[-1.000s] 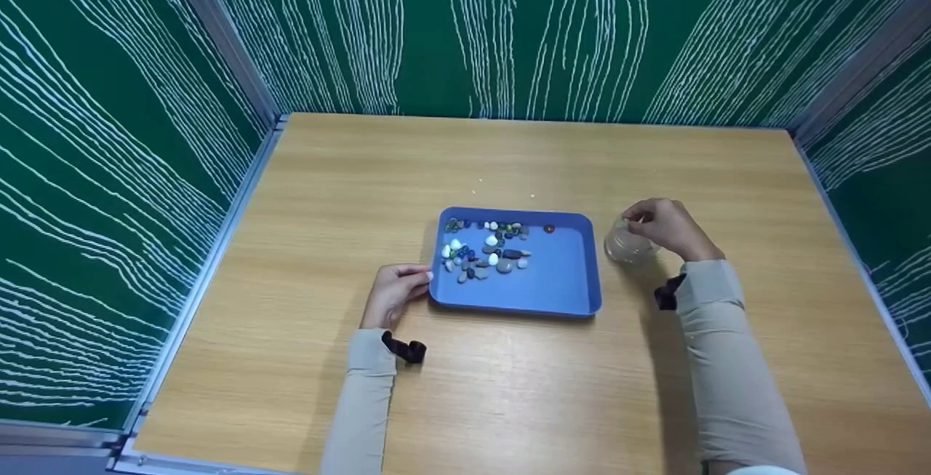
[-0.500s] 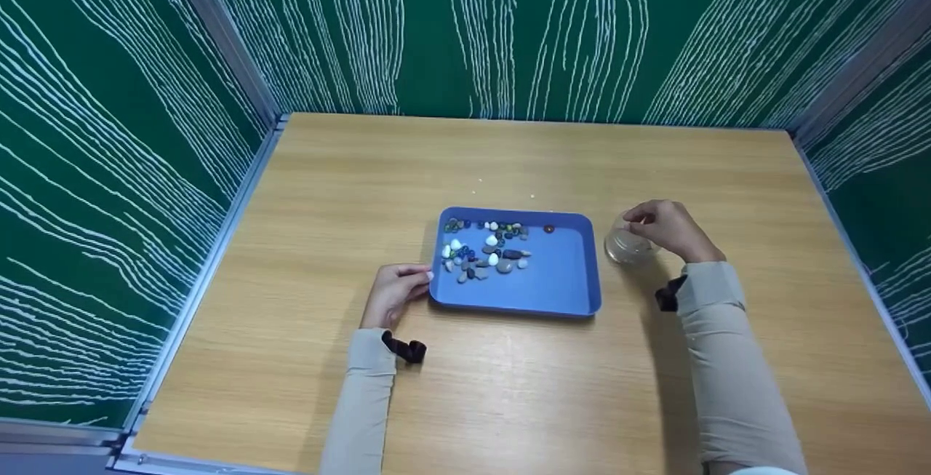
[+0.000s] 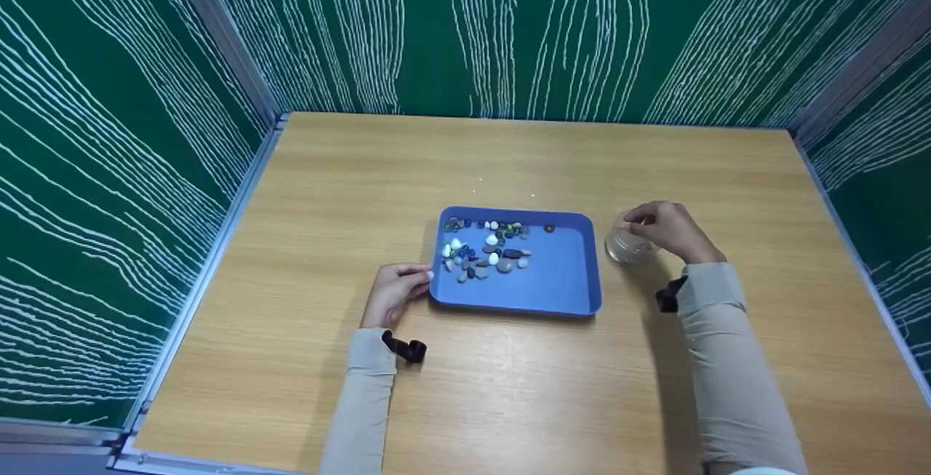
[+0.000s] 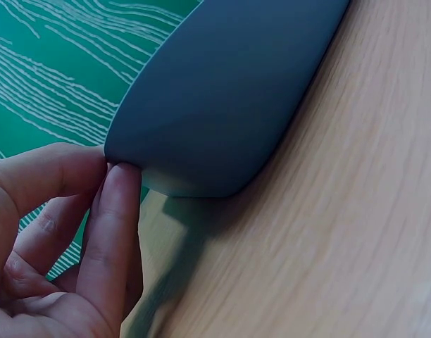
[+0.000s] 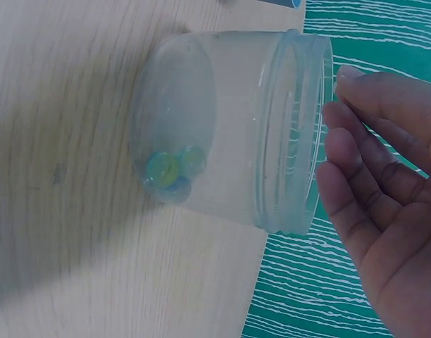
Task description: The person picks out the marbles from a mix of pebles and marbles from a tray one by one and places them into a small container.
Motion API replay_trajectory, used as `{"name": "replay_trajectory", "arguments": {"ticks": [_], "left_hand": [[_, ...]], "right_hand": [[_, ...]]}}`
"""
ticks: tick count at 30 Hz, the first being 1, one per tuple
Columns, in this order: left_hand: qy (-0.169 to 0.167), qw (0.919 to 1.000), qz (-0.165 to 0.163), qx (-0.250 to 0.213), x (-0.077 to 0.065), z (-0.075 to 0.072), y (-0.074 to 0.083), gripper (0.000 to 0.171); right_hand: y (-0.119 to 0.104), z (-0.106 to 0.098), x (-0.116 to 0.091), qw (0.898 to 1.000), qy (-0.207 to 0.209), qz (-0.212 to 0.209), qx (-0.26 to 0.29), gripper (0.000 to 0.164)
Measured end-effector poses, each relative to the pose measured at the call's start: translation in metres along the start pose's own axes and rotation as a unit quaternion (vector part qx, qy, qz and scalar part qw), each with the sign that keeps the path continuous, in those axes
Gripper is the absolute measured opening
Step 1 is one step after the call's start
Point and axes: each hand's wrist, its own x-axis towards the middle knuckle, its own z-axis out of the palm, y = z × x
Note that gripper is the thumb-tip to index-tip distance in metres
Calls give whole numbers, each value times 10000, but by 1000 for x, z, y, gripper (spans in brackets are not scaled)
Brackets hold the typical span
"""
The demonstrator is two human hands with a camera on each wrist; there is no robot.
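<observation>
A shallow blue tray [image 3: 553, 278] lies on the table, holding pebbles [image 3: 504, 265], white stones and glass marbles, mostly in its left half. My left hand [image 3: 396, 292] pinches the tray's left rim between thumb and fingers, also shown by the hand [image 4: 82, 232] in the left wrist view. To the right of the tray stands a clear, lidless jar [image 3: 627, 246]. Over its mouth is my right hand [image 3: 669, 228]. In the right wrist view its loosely bent fingers [image 5: 342, 148] are right at the jar's rim, and green and blue marbles [image 5: 163, 169] lie at the bottom.
A wooden table [image 3: 509, 395] bears everything. Green panels [image 3: 422, 31] with white wavy lines stand at the back and sides, framed by metal posts [image 3: 222, 31]. Tiny white specks lie behind the tray. A reddish-brown round piece [image 3: 549, 228] sits apart near the tray's back edge.
</observation>
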Motion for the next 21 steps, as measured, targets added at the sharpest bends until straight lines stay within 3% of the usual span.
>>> {"name": "replay_trajectory", "arguments": {"ticks": [21], "left_hand": [[-23, 10000, -36, -89, 0, 0, 1, 26]], "right_hand": [[-5, 2, 3, 9998, 60, -141, -91, 28]]}}
